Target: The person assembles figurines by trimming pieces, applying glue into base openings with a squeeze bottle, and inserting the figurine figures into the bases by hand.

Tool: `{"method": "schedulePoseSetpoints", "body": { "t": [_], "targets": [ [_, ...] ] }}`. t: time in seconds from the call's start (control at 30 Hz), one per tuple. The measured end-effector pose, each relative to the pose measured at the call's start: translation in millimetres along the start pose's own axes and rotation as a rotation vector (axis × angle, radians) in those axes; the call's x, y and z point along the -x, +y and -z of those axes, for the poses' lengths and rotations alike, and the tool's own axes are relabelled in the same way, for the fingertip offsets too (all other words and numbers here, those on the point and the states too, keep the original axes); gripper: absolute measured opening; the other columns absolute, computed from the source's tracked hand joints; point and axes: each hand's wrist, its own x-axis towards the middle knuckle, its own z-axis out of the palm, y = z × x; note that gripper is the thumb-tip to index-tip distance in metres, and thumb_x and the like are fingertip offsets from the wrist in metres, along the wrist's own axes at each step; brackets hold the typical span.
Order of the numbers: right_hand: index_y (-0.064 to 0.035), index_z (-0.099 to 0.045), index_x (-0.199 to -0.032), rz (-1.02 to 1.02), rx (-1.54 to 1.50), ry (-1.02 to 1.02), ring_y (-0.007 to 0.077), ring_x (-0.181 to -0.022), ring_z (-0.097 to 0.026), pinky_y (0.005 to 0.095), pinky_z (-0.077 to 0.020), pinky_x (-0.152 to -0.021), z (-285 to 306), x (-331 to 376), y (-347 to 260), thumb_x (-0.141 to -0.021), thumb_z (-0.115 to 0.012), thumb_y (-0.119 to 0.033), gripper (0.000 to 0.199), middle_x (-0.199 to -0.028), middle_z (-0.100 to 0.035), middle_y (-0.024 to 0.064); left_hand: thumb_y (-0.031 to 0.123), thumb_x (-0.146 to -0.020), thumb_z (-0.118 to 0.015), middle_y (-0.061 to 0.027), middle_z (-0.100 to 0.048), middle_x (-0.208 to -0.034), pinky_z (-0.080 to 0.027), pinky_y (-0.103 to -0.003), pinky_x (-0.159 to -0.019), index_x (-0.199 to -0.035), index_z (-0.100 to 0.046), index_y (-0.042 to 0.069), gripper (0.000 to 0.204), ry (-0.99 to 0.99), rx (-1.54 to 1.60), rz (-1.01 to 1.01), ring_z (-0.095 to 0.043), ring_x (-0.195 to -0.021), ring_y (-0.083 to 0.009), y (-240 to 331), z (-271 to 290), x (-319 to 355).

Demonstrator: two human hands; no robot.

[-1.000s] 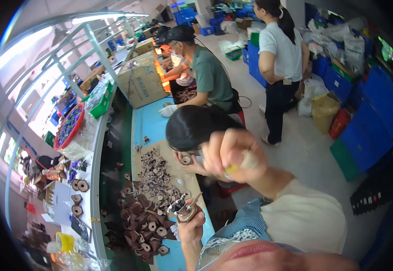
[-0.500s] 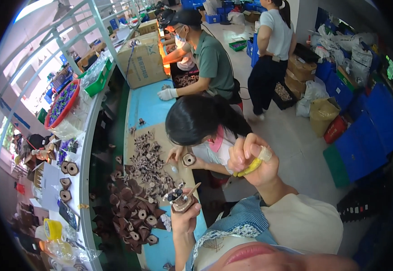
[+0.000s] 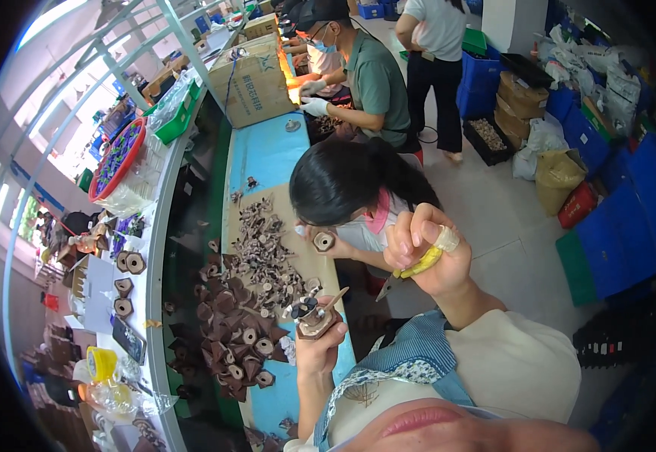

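Note:
My left hand [image 3: 320,350] grips a small brown figurine [image 3: 314,316] from below. The figurine has a flat angular base, dark round parts on top and a thin tan stick jutting up at its side. Raised to the right of it, my right hand [image 3: 435,252] is closed round a yellow-handled tool [image 3: 423,263]. A pointed metal tip shows below that fist, apart from the figurine; the tool's exact kind is unclear. Pale tape or a cover wraps my right thumb. Beyond my left hand lies a heap of small brown parts [image 3: 267,252], with larger brown pieces [image 3: 230,331] beside it.
Across from me, a seated co-worker holds a brown hexagonal piece [image 3: 323,241]. Farther back sits a gloved co-worker in green [image 3: 377,83], near a cardboard box [image 3: 251,90]. A white shelf [image 3: 154,264] runs along the left. Blue crates [image 3: 622,211] stand on the right.
My view has shifted, and the tool's metal tip now shows below my right hand. The co-worker in green has drawn both hands back, leaving a grey piece on the table. The standing person has moved.

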Motion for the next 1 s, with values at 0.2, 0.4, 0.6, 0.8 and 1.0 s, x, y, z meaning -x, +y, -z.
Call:
{"method": "schedulePoseSetpoints", "body": {
  "t": [0.2,0.4,0.6,0.8,1.0],
  "targets": [
    [-0.0064,-0.046,-0.075,-0.009,-0.074,-0.015,0.0176,-0.062,-0.046,0.0309,-0.0374,-0.057,-0.1,5.3,3.3,-0.09,-0.052,-0.02,0.021,-0.073,-0.051,0.0078,-0.012,-0.064,-0.071,-0.0038,-0.055,-0.08,-0.04,-0.02,-0.052,-0.112,-0.053,0.0,0.052,0.006,0.009,-0.008,-0.052,-0.067,-0.0103,-1.5,-3.9,2.3],
    [-0.007,-0.047,-0.076,-0.019,-0.081,-0.026,0.0176,-0.062,-0.046,0.031,-0.0375,-0.057,1.3,7.5,4.2,-0.089,-0.053,-0.02,0.02,-0.073,-0.051,0.0076,-0.013,-0.065,-0.07,-0.0046,-0.055,-0.081,-0.037,-0.019,-0.05,-0.112,-0.053,0.0,0.051,-0.024,0.028,0.0,-0.051,-0.065,-0.0092,-2.1,-3.2,2.4],
    [-0.0071,-0.047,-0.076,-0.052,-0.106,-0.05,0.0173,-0.063,-0.046,0.0311,-0.0375,-0.057,-2.7,7.3,12.5,-0.089,-0.052,-0.019,0.019,-0.074,-0.051,0.0072,-0.013,-0.066,-0.069,-0.0051,-0.056,-0.08,-0.036,-0.019,-0.047,-0.113,-0.053,0.002,0.052,0.005,0.037,-0.022,-0.05,-0.062,-0.0093,-2.2,3.7,7.0],
    [-0.0072,-0.047,-0.078,-0.044,-0.078,-0.063,0.0173,-0.063,-0.046,0.0301,-0.0378,-0.056,0.0,3.9,18.1,-0.089,-0.051,-0.025,0.021,-0.075,-0.051,0.0083,-0.013,-0.067,-0.069,-0.0051,-0.055,-0.081,-0.036,-0.019,-0.049,-0.114,-0.053,0.001,0.052,-0.004,0.056,-0.023,-0.05,-0.064,-0.0095,-0.1,4.6,3.2],
    [-0.0069,-0.047,-0.077,-0.075,-0.044,-0.067,0.0165,-0.062,-0.046,0.0297,-0.0378,-0.056,-3.1,-1.3,21.8,-0.09,-0.051,-0.024,0.022,-0.075,-0.051,0.0082,-0.013,-0.068,-0.069,-0.0044,-0.055,-0.082,-0.037,-0.02,-0.051,-0.114,-0.054,0.002,0.051,-0.016,0.072,-0.033,-0.05,-0.066,-0.0094,2.3,10.7,1.0]
  ]
}}
